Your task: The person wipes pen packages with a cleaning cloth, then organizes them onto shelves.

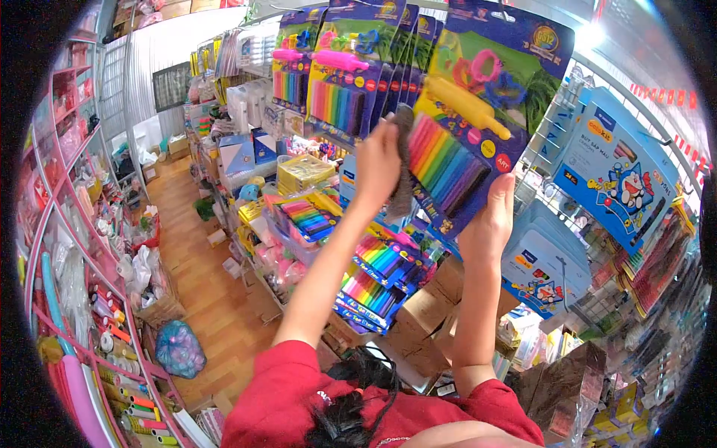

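Observation:
My right hand (489,216) grips the lower right edge of a modelling clay pack (448,166), thumb on its front. The pack is a blue card with a row of coloured clay sticks, a yellow roller and plastic cutters, and it hangs tilted high in front of me. Closed around a dark grey cloth (401,160), my left hand (377,160) is at the pack's left edge. Just behind that hand hang more clay packs (336,93) with pink rollers.
Blue crayon packs (616,175) hang on the right-hand rack. Below my arms, more clay packs (373,287) lie stacked near cardboard boxes (426,302). A wooden-floored aisle (213,280) runs along the left, beside pink-framed shelves (82,328) and a bagged bundle (180,349).

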### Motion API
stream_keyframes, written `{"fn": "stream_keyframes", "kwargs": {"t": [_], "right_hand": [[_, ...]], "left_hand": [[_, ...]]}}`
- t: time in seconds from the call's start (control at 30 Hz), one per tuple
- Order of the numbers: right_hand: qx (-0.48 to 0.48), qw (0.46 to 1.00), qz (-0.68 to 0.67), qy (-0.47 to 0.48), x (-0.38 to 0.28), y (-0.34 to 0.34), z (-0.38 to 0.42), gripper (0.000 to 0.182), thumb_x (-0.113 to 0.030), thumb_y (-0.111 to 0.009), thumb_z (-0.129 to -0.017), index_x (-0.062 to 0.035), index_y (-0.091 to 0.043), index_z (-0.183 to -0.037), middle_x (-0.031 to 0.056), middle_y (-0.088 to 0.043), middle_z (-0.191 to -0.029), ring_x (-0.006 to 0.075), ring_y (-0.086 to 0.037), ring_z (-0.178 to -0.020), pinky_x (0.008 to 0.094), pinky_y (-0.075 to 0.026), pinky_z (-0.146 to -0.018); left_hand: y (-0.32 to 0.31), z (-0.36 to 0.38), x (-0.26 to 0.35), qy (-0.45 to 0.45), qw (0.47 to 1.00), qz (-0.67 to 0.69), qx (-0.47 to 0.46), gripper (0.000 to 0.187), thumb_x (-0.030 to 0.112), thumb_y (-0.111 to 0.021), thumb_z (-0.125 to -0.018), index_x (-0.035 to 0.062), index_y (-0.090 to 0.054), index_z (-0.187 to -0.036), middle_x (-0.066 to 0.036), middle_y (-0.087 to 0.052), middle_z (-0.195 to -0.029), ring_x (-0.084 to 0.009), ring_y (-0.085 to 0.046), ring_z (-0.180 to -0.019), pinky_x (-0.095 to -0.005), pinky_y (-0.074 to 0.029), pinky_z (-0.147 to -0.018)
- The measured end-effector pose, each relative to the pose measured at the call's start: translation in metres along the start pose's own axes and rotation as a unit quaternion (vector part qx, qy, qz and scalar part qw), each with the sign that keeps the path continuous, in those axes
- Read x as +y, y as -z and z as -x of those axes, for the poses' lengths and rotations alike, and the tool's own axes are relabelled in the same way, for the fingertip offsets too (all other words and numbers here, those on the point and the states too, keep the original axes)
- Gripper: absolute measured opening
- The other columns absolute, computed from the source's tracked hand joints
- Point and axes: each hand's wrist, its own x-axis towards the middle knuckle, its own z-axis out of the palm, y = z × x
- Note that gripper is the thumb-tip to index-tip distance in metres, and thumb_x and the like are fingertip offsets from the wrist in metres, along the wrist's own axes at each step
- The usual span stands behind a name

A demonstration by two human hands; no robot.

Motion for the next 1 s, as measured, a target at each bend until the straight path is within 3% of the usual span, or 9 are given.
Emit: {"fn": "stream_keyframes", "kwargs": {"t": [0.13,0.2,0.27,0.3,0.4,0.43,0.57,0.8,1.0], "right_hand": [[0.061,0.998,0.001,-0.035,-0.015,0.006,-0.008,0.047,-0.034,-0.04,-0.094,-0.0028,-0.037,-0.128,0.0088,-0.046,-0.123,0.0184,-0.048,-0.11,0.0342,-0.038,-0.095],[0.042,0.999,0.016,-0.028,-0.018,0.005,-0.01,0.044,-0.032,-0.04,-0.094,-0.0021,-0.039,-0.126,0.0088,-0.048,-0.12,0.0174,-0.049,-0.108,0.0327,-0.04,-0.093],[-0.012,0.998,0.062,0.014,-0.015,0.009,-0.011,0.042,-0.029,-0.04,-0.094,-0.0015,-0.04,-0.125,0.0084,-0.049,-0.119,0.0165,-0.05,-0.106,0.031,-0.041,-0.091],[0.034,0.998,0.046,0.017,-0.017,0.007,-0.013,0.039,-0.025,-0.042,-0.094,-0.0015,-0.04,-0.125,0.0069,-0.049,-0.117,0.0136,-0.049,-0.105,0.0282,-0.04,-0.09],[-0.068,0.979,0.177,0.075,-0.023,0.016,-0.018,0.039,-0.023,-0.043,-0.094,-0.0009,-0.04,-0.126,0.0056,-0.049,-0.115,0.0111,-0.048,-0.103,0.0255,-0.037,-0.089],[-0.05,0.982,0.161,0.087,-0.022,0.009,-0.017,0.031,-0.019,-0.042,-0.094,-0.0023,-0.043,-0.12,0.0007,-0.05,-0.099,0.0077,-0.043,-0.085,0.0212,-0.037,-0.078],[-0.042,0.968,0.211,0.128,-0.022,0.01,-0.02,0.029,-0.021,-0.043,-0.094,-0.0015,-0.046,-0.115,0.0009,-0.05,-0.099,0.0073,-0.043,-0.083,0.0205,-0.036,-0.075],[0.011,0.979,0.168,0.115,-0.018,0.006,-0.015,0.033,-0.025,-0.044,-0.094,-0.0009,-0.047,-0.116,0.0041,-0.053,-0.105,0.0104,-0.046,-0.093,0.0237,-0.036,-0.085],[0.03,0.969,0.225,0.097,-0.025,0.016,-0.015,0.038,-0.03,-0.046,-0.093,0.0008,-0.048,-0.115,0.0042,-0.053,-0.105,0.0107,-0.046,-0.095,0.0239,-0.036,-0.087]], "left_hand": [[0.041,-0.029,0.058,-0.264,0.956,0.056,0.115,0.027,0.011,-0.047,-0.088,0.002,-0.055,-0.112,-0.016,-0.055,-0.114,-0.0322,-0.051,-0.108,-0.0376,-0.039,-0.092],[0.038,-0.039,0.082,-0.406,0.913,0.04,0.011,0.033,0.02,-0.054,-0.085,0.0093,-0.055,-0.116,-0.008,-0.052,-0.119,-0.024,-0.048,-0.112,-0.0393,-0.031,-0.099],[0.032,-0.028,0.109,-0.456,0.881,-0.111,-0.058,0.038,0.024,-0.061,-0.079,0.0139,-0.056,-0.115,-0.003,-0.051,-0.121,-0.0207,-0.048,-0.112,-0.0426,-0.029,-0.1],[0.023,-0.025,0.112,-0.457,0.881,-0.116,-0.018,0.042,0.025,-0.065,-0.073,0.0156,-0.056,-0.113,0.001,-0.052,-0.118,-0.0192,-0.049,-0.109,-0.0436,-0.029,-0.099],[0.009,-0.038,0.113,-0.528,0.842,-0.11,0.001,0.043,0.025,-0.065,-0.069,0.0163,-0.057,-0.111,0.002,-0.053,-0.115,-0.0184,-0.05,-0.106,-0.0439,-0.03,-0.098],[0.008,-0.038,0.118,-0.548,0.821,-0.158,0.033,0.043,0.023,-0.065,-0.067,0.0157,-0.057,-0.108,0.002,-0.053,-0.11,-0.0181,-0.051,-0.103,-0.041,-0.036,-0.095],[0.001,-0.053,0.111,-0.551,0.831,-0.076,-0.022,0.043,0.019,-0.065,-0.068,0.0148,-0.056,-0.109,0.0,-0.053,-0.107,-0.0192,-0.051,-0.101,-0.0333,-0.044,-0.088],[0.012,-0.062,0.093,-0.578,0.81,-0.052,-0.081,0.045,0.012,-0.065,-0.069,0.0126,-0.054,-0.112,-0.004,-0.052,-0.108,-0.0227,-0.052,-0.1,-0.0347,-0.045,-0.088],[0.032,-0.08,0.056,-0.504,0.859,-0.065,-0.063,0.038,-0.001,-0.06,-0.07,0.0066,-0.056,-0.107,-0.01,-0.055,-0.106,-0.0288,-0.054,-0.098,-0.0374,-0.045,-0.084]]}}
